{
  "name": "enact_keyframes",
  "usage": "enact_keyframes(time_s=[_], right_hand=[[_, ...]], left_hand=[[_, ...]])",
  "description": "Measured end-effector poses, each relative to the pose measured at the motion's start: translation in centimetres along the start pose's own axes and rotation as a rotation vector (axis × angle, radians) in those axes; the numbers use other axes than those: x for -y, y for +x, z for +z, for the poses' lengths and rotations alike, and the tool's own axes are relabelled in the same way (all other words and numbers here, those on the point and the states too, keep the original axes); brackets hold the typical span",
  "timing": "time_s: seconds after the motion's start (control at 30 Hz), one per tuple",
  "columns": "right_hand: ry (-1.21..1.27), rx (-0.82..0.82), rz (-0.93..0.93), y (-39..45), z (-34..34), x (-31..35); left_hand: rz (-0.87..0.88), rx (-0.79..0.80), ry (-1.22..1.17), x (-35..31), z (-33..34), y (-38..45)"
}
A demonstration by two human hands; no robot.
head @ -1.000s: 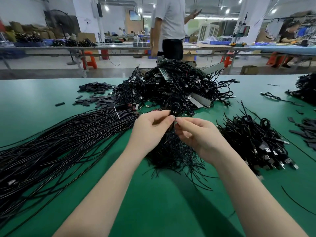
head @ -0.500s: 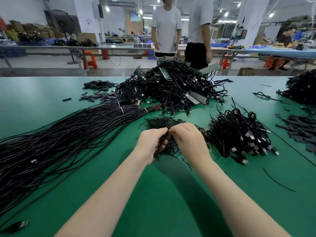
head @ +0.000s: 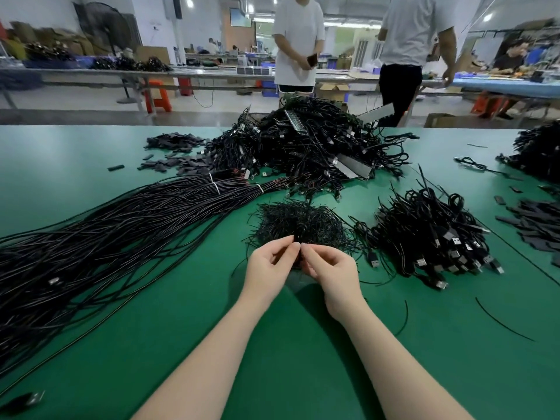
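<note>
Currently logged: left hand (head: 268,266) and right hand (head: 335,275), fingertips meeting, both pinching one black tie (head: 298,257) at the near edge of the tie heap (head: 303,221), mid-table (head: 91,344). Done, I judge: coiled USB cables (head: 430,237), right. Left: long straight cables (head: 121,231), the larger lot. Half a second ago the fingers were buried in the heap; now they are drawn clear.
</note>
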State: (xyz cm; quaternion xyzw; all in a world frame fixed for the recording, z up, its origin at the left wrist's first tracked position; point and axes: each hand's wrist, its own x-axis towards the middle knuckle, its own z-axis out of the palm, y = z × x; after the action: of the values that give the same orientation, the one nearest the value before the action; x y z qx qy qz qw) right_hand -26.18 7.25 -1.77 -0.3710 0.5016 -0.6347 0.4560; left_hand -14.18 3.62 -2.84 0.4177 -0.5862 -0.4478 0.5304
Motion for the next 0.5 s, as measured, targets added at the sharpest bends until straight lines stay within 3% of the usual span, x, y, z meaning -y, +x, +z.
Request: enact_keyframes(time_s=[0.17, 0.33, 0.43, 0.5], right_hand=[[0.102, 0.066, 0.044, 0.25, -0.02, 0.02], [0.029, 0.081, 0.006, 0.33, -0.49, 0.0], [-0.245, 0.01, -0.208, 0.17, -0.16, -0.36], [-0.553, -0.059, -0.493, 0.12, -0.1, -0.52]], left_hand=[[-0.051, 0.024, -0.082, 0.57, -0.29, 0.41], [-0.047, 0.061, -0.094, 0.77, -0.42, 0.46], [-0.091, 0.044, -0.129, 0.55, -0.55, 0.46], [-0.122, 0.08, -0.155, 0.25, -0.54, 0.44]])
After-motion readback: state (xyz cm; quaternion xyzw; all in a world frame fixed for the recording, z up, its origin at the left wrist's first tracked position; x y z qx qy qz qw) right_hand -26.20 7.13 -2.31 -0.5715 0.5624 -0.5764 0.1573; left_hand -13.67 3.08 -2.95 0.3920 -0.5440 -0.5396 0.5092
